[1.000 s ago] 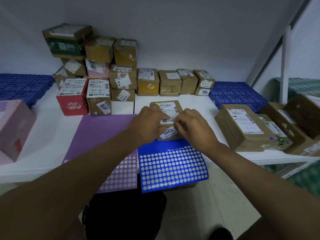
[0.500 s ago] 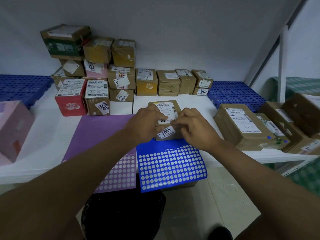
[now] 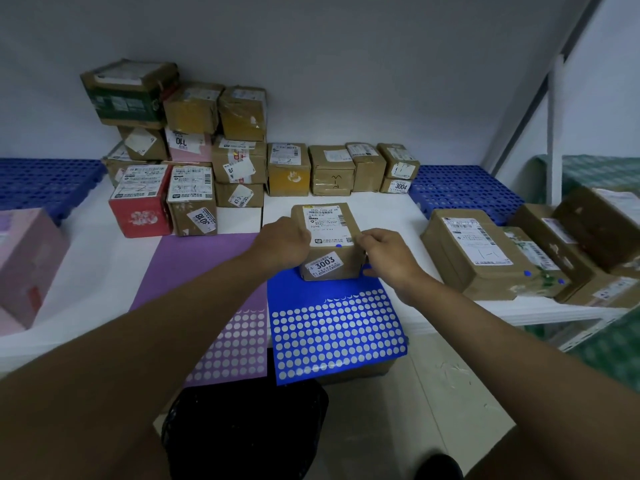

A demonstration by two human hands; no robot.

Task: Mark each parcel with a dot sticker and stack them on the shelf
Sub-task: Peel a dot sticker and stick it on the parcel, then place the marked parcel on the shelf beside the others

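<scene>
1. Both hands had shifted outward from the top label of the 3003 parcel (image 3: 327, 242) to its sides, uncovering a blue dot sticker (image 3: 338, 245) on the label's lower edge.
2. Left hand (image 3: 282, 242) gripped the parcel's left side, fingers curled against it.
3. Right hand (image 3: 388, 252) gripped the right side, fingers curled at the top edge.
4. Parcel rested on the white shelf (image 3: 104, 268), its near edge on the blue sticker sheet (image 3: 337, 336).
5. Purple sticker sheet (image 3: 211, 268) lay just left of the blue one.
6. Stacked parcels (image 3: 194, 147) stood at the rear; unstacked parcels (image 3: 485, 252) lay to the right.
</scene>
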